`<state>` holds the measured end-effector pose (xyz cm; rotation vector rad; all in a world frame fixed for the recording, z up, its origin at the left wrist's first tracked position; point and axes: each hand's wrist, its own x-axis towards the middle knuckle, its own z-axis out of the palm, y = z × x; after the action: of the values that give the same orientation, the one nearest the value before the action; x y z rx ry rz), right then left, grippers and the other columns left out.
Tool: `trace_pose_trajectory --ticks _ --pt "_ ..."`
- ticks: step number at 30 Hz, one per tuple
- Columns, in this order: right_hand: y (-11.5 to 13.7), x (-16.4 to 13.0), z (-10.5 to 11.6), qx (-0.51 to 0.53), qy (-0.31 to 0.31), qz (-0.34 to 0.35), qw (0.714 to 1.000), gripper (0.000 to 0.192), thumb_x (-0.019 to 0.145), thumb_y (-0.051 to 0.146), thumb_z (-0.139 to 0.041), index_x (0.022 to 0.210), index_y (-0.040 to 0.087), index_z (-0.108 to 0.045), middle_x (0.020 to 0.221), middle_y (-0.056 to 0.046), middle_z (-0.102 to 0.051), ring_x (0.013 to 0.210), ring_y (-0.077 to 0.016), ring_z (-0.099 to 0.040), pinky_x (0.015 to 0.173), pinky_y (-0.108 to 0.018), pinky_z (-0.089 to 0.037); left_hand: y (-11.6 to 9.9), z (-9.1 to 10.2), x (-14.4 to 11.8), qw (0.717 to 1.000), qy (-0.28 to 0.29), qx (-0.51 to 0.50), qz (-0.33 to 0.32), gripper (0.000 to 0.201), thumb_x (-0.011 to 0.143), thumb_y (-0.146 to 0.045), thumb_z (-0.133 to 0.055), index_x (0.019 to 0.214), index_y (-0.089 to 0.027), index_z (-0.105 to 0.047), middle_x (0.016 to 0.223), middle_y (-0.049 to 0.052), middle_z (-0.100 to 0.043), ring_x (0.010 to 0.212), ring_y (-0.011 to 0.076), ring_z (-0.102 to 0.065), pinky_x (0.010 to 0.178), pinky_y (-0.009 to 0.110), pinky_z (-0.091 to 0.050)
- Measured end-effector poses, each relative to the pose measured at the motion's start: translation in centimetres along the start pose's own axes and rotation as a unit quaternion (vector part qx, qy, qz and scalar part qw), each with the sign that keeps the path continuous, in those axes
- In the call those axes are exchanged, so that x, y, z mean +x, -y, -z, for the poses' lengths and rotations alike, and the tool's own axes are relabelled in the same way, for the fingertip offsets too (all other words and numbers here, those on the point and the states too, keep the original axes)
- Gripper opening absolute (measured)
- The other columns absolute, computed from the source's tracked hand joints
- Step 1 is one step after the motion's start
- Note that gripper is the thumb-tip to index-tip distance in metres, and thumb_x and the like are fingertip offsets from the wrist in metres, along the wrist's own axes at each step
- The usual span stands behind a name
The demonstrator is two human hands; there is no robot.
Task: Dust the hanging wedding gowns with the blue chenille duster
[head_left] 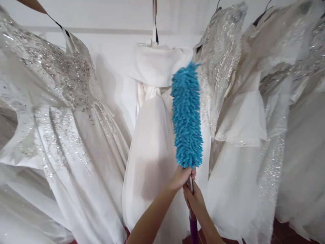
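A duster (187, 117) with a fluffy blue head stands nearly upright in front of me. My left hand (180, 177) is closed round its pole just under the blue head. Lower down, my right hand (195, 197) grips the same metal pole, above a purple lower section. Behind the duster hangs a plain white strapless dress (149, 135) with a folded band across the top. The blue head overlaps the right side of that dress in view; whether it touches the cloth I cannot tell.
To the left hangs a white gown (66, 78) with a beaded bodice and wide skirt. A sequined dress (223, 64) and more white gowns (243, 169) hang close together on the right. Behind them is a white wall (111, 67). Dark reddish floor (286, 232) shows at the bottom right.
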<state>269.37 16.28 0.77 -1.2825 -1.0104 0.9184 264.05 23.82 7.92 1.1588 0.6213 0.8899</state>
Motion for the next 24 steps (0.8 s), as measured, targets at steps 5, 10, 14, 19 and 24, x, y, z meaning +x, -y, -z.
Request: trace_pose_trajectory --ticks 5,10,14,19,24 --pt "0.2 -0.4 -0.1 -0.120 0.026 0.020 0.992 0.039 0.081 0.047 -0.062 0.113 0.024 -0.062 0.042 0.009 -0.044 0.034 -0.0159 -0.038 0.039 -0.029 -0.027 -0.4 2.5 -2.4 0.997 0.021 -0.060 -0.035 0.052 0.079 -0.063 -0.065 0.058 -0.024 -0.037 0.053 -0.006 -0.034 0.051 0.0099 -0.038 0.064 0.030 -0.042" --pt "-0.4 -0.3 0.2 -0.213 0.029 0.073 0.974 0.035 0.079 0.048 -0.062 0.106 0.026 -0.068 0.062 -0.003 -0.067 0.055 -0.0264 -0.061 0.054 -0.033 -0.039 0.2 4.6 -4.1 0.991 0.010 -0.114 -0.063 0.061 0.068 -0.072 -0.072 0.060 -0.024 -0.036 0.057 -0.007 -0.032 0.053 0.0096 -0.035 0.065 0.030 -0.042" --pt "0.3 -0.2 0.3 -0.320 0.105 0.054 0.940 0.040 0.084 0.043 -0.056 0.118 0.025 -0.067 0.076 -0.008 -0.075 0.070 -0.0315 -0.070 0.061 -0.034 -0.042 1.8 5.7 -4.8 0.978 -0.023 -0.197 -0.062 0.059 0.072 -0.062 -0.077 0.060 -0.023 -0.034 0.059 -0.008 -0.028 0.054 0.0088 -0.030 0.069 0.029 -0.043" --pt "1.7 -0.1 0.6 -0.480 0.231 0.032 0.846 0.040 0.094 0.028 -0.045 0.129 0.022 -0.063 0.094 -0.011 -0.079 0.090 -0.0305 -0.075 0.068 -0.031 -0.044 5.1 6.5 -5.5 0.941 -0.100 -0.320 -0.048 0.058 0.071 -0.046 -0.086 0.063 -0.022 -0.033 0.060 -0.010 -0.022 0.053 0.0076 -0.025 0.067 0.026 -0.041" --pt "1.5 0.0 0.5 -0.538 0.290 0.022 0.791 0.036 0.093 0.023 -0.050 0.125 0.023 -0.066 0.100 -0.010 -0.080 0.093 -0.0281 -0.077 0.069 -0.028 -0.045 8.4 6.8 -6.6 0.891 -0.199 -0.405 -0.042 0.053 0.067 -0.032 -0.089 0.065 -0.021 -0.037 0.060 -0.011 -0.023 0.051 0.0059 -0.029 0.065 0.026 -0.041"
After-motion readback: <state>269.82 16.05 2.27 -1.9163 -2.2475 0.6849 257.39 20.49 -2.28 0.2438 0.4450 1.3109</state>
